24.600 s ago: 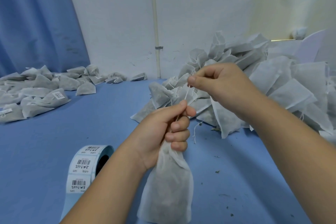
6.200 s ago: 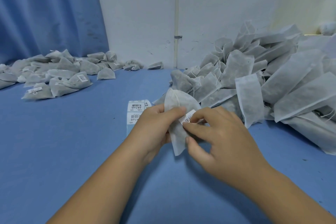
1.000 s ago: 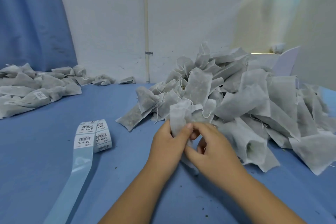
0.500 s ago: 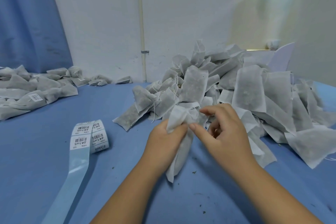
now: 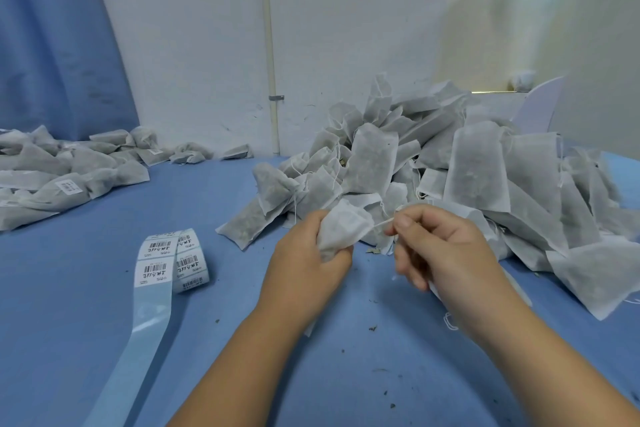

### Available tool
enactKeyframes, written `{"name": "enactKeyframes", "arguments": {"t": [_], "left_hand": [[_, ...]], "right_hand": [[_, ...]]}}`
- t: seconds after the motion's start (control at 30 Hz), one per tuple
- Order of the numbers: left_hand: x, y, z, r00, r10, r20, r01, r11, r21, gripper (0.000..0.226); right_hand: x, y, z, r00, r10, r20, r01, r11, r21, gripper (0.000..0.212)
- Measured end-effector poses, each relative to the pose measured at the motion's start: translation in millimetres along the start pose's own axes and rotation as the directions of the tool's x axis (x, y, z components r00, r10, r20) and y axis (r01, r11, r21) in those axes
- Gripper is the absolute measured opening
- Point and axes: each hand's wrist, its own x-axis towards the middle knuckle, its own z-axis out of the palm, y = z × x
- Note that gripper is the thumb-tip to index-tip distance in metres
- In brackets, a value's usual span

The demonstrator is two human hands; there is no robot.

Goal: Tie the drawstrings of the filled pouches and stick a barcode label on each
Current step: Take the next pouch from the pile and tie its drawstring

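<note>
My left hand grips the gathered neck of a white fabric pouch; the pouch's body hangs below, mostly hidden behind that hand and wrist. My right hand pinches the pouch's thin white drawstring between thumb and forefinger and holds it taut to the right of the neck. A roll of barcode labels lies on the blue table to the left, its bare backing strip trailing toward the near edge.
A big heap of open filled pouches covers the table's right and back. A pile of tied, labelled pouches lies at the far left. Small crumbs dot the blue table. A white wall and blue curtain stand behind.
The pouch's mouth has bunched tighter in my left hand. My right hand has moved off to the right, drawing the drawstring out from the neck.
</note>
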Motion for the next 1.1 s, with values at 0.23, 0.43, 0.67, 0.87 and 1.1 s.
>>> {"name": "enactKeyframes", "arguments": {"t": [0.23, 0.43, 0.67, 0.87, 1.1], "left_hand": [[2.7, -18.9, -3.5, 0.998, 0.024, 0.064, -0.033, 0.990, 0.134, 0.044], [3.1, -16.7, -2.2, 0.991, 0.075, 0.112, -0.084, 0.994, 0.076, 0.056], [-0.2, -13.8, -4.2, 0.950, 0.170, 0.263, -0.209, 0.969, 0.130, 0.049], [-1.8, -1.5, -1.1, 0.959, 0.188, 0.211, -0.204, 0.977, 0.057, 0.029], [5.3, -0.5, -16.5, 0.987, 0.067, 0.143, -0.067, 0.998, -0.003, 0.033]], "right_hand": [[8.2, -10.3, 5.9, 0.984, 0.175, -0.033, -0.172, 0.981, 0.096, 0.051], [36.5, -52.7, -2.9, 1.000, 0.014, -0.027, 0.005, 0.804, 0.594, 0.051], [57.1, -32.4, 4.8, 0.991, 0.109, -0.075, -0.037, 0.770, 0.637, 0.044], [61.4, -36.7, -13.3, 0.991, 0.065, -0.118, 0.032, 0.736, 0.676, 0.047], [53.7, -25.2, 3.2, 0.999, 0.050, -0.013, -0.038, 0.887, 0.460, 0.031]]}}
